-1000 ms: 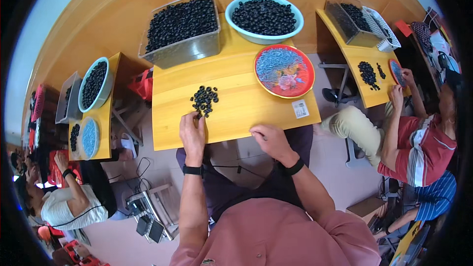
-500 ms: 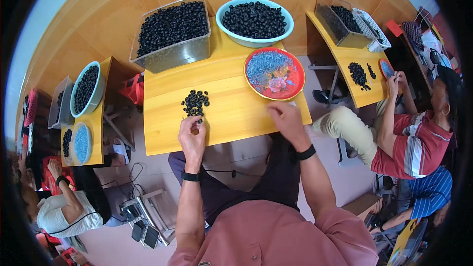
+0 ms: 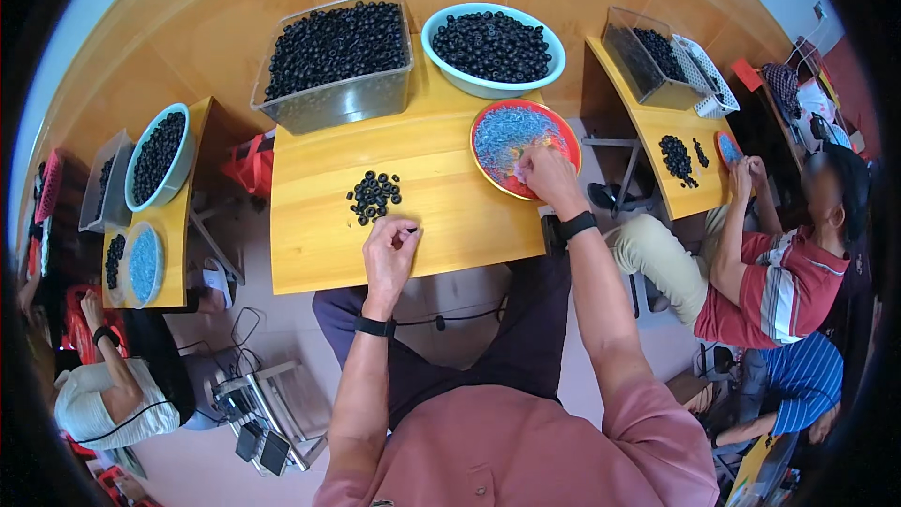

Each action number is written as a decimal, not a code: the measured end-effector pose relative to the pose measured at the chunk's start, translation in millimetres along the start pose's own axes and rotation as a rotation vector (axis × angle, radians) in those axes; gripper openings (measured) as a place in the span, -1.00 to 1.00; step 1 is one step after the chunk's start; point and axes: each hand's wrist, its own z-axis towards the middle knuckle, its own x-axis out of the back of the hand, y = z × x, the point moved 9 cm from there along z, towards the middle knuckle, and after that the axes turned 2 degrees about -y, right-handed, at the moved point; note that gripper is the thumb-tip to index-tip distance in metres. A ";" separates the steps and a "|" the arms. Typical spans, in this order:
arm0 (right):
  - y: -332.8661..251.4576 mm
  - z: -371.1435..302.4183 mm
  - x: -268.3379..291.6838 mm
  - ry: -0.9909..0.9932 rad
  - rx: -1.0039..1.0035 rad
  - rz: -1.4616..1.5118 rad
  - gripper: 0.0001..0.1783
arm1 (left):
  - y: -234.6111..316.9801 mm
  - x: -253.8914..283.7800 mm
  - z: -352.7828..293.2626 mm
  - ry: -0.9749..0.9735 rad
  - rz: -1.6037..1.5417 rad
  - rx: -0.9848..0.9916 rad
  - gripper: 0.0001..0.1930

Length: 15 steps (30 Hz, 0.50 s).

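My left hand (image 3: 388,258) pinches a small black ring-shaped part (image 3: 411,230) between thumb and fingertips, just above the table's front half. Beyond it lies a loose pile of black ring-shaped parts (image 3: 374,192). At the right, my right hand (image 3: 549,174) reaches over a red plate (image 3: 572,136) with its fingertips together, down at the plate's flowered middle. Small clear bluish pieces (image 3: 511,125) cover the far part of that plate. Whatever sits between the right fingertips is hidden.
A clear bin (image 3: 338,111) and a pale blue basin (image 3: 493,88), both heaped with black parts, stand at the yellow table's (image 3: 319,249) back. Similar tables flank it left and right. A co-worker (image 3: 779,272) sits at the right, another person (image 3: 117,399) at the left.
My right hand has moved from the table's front right edge up onto the red plate, its fingers dipping in. My left hand has shifted slightly right, still holding the black part.
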 end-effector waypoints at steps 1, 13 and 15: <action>0.8 -0.2 -1.9 -0.020 -0.008 0.031 -0.85 | -1.1 0.9 -0.1 0.004 -0.002 0.003 -0.87; 8.4 -1.8 23.0 -0.002 -0.086 0.129 -0.82 | 5.6 2.6 1.6 0.000 -0.026 0.002 -0.85; 6.7 -0.5 17.3 -0.023 -0.091 0.112 -0.83 | 5.5 6.4 0.9 0.022 -0.015 -0.045 -0.85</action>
